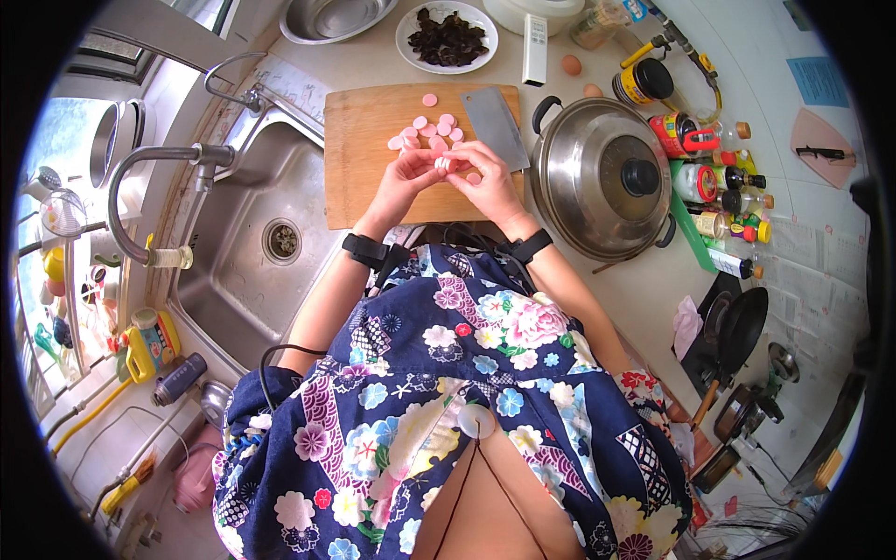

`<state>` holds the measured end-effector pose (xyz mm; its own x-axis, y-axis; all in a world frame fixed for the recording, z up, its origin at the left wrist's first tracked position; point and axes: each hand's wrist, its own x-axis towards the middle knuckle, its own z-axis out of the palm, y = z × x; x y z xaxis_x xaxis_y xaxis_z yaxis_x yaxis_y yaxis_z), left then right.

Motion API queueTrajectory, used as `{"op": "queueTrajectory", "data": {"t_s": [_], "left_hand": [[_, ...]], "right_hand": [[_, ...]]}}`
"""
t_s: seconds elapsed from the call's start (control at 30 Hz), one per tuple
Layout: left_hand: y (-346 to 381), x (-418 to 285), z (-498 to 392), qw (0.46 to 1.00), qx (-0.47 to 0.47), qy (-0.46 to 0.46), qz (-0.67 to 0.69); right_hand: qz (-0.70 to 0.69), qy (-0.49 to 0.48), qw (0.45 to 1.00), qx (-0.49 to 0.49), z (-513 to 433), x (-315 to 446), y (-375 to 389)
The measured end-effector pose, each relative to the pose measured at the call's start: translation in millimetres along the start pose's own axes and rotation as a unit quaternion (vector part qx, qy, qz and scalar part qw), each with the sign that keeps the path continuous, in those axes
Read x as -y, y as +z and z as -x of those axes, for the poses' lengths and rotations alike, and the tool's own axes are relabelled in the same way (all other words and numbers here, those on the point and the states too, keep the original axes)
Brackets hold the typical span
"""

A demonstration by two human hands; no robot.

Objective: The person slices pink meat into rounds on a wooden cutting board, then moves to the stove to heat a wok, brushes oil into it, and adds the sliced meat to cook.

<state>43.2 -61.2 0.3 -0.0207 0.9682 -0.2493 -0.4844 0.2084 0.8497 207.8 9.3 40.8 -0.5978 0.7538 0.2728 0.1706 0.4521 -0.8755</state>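
Observation:
My left hand (407, 180) and my right hand (490, 183) meet over a wooden cutting board (355, 150). Between their fingertips they pinch a small stack of pink sausage slices (443, 163), partly hidden by the fingers. More round pink slices (427, 131) lie loosely piled on the board just beyond my hands, with a single one (430, 100) farther off. Beside my right hand, one slice (474, 179) rests near the fingers. A cleaver (495, 126) lies flat along the board's right side, its blade reaching slightly past the edge.
To the left is a stainless steel sink (238, 231) with a faucet (150, 157). A lidded wok (602, 178) stands right of the board. Behind the board are a plate (406, 52) of dark wood ear mushrooms, a metal basin (336, 17) and an egg (571, 65). Several condiment bottles (742, 203) line the right wall.

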Motion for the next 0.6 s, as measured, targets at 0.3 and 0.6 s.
{"op": "queueTrajectory", "data": {"t_s": [0.3,0.6], "left_hand": [[-2.3,-7.5,-1.1,0.999,0.029,-0.015,0.001],[-5.8,-10.0,1.7,0.996,0.061,-0.06,0.026]], "right_hand": [[0.074,-0.046,0.996,0.023,-0.5,-2.8,-0.3],[0.053,-0.034,0.998,0.023,1.2,-2.5,-4.6]]}}
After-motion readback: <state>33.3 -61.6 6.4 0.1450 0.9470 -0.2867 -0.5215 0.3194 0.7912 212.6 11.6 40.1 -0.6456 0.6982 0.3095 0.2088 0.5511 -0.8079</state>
